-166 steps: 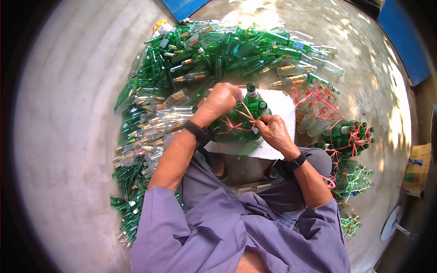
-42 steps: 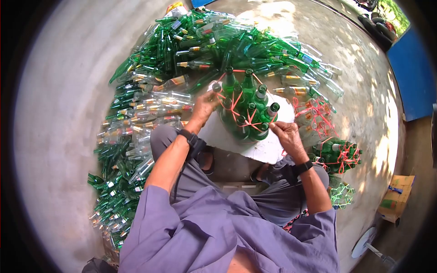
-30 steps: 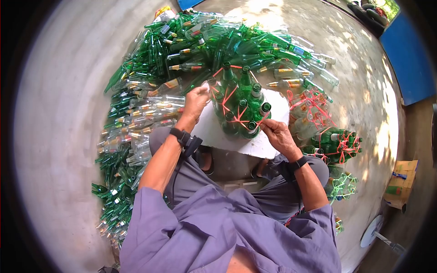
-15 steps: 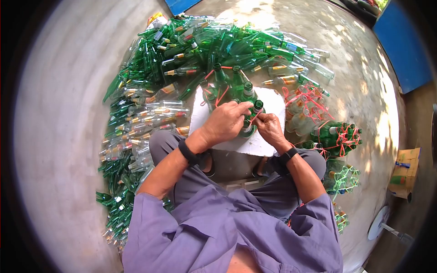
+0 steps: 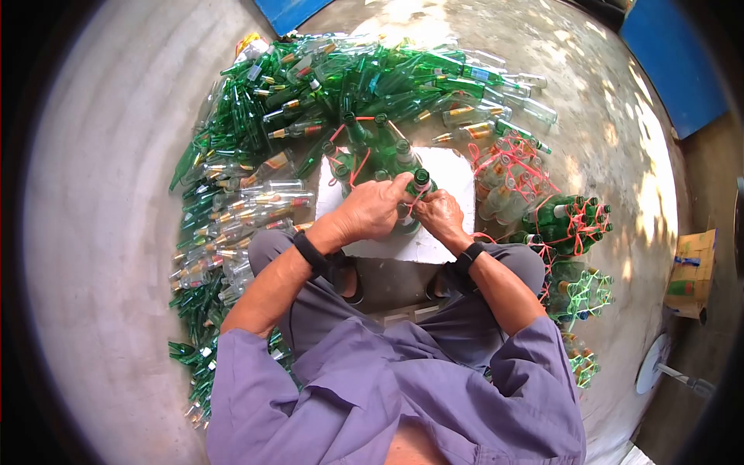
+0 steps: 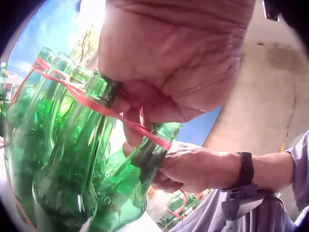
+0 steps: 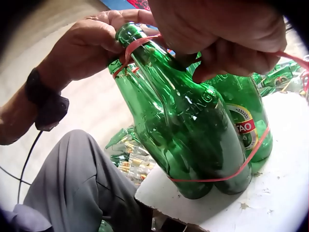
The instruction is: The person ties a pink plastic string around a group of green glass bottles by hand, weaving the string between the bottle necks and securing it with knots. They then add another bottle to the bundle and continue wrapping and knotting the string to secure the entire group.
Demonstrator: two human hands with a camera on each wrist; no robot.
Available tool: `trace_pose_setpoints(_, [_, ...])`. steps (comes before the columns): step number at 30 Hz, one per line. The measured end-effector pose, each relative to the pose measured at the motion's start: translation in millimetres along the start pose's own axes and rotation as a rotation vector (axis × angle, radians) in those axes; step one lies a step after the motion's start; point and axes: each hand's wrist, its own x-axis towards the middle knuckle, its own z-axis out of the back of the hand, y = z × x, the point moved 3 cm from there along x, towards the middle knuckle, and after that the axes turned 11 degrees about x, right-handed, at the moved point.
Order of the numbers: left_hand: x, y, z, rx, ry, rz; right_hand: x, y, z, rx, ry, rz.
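Observation:
Several upright green glass bottles [image 7: 193, 125] stand in a bundle on a white board [image 5: 457, 167]. Pink plastic string [image 6: 89, 102] loops around their necks, and another strand circles them low down. My left hand [image 5: 370, 211] reaches over the near necks, its curled fingers pinching the string beside a bottle mouth. Close against it, my right hand [image 5: 440, 215] grips a length of the same string, whose tail trails from the fist in the right wrist view. The hands partly cover the nearer bottles in the head view.
A large heap of loose green and clear bottles [image 5: 372, 77] curves around the far and left sides. On the right stand tied bundles, one of clear bottles [image 5: 504, 190] and one of green bottles [image 5: 554, 221]. A cardboard box [image 5: 690, 271] lies farther right.
My left hand has moved from the bundle's left side across to the near right necks, meeting my right hand. The right hand stays on the string near the front right bottles.

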Motion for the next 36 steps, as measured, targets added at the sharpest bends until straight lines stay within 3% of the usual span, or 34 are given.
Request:
trace_pose_setpoints(3, [0,-6,7,0.052,-0.006,-0.008,2,0,0,0.016,0.017,-0.001])
trace_pose_setpoints(8, [2,-18,18,0.211,-0.093,-0.218,6,-9,-4,0.033,-0.003,0.05])
trace_pose_setpoints(12, [3,-16,26,0.268,-0.048,-0.233,0,1,5,0.061,0.038,0.055])
trace_pose_setpoints(15, [2,-18,33,0.3,-0.065,-0.227,-1,6,9,0.084,0.103,0.05])
trace_pose_setpoints(21, [-5,1,43,0.294,-0.283,-0.102,-4,10,13,0.114,0.102,0.174])
trace_pose_setpoints(28, [-3,43,42,-0.108,-0.252,0.069,-4,13,10,0.152,0.087,0.267])
trace_pose_setpoints(35, [10,48,41,-0.097,-0.345,0.063,-9,18,11,0.153,0.102,0.242])
trace_pose_setpoints(36, [11,49,41,-0.097,-0.344,0.065,-9,16,9,0.192,0.059,0.305])
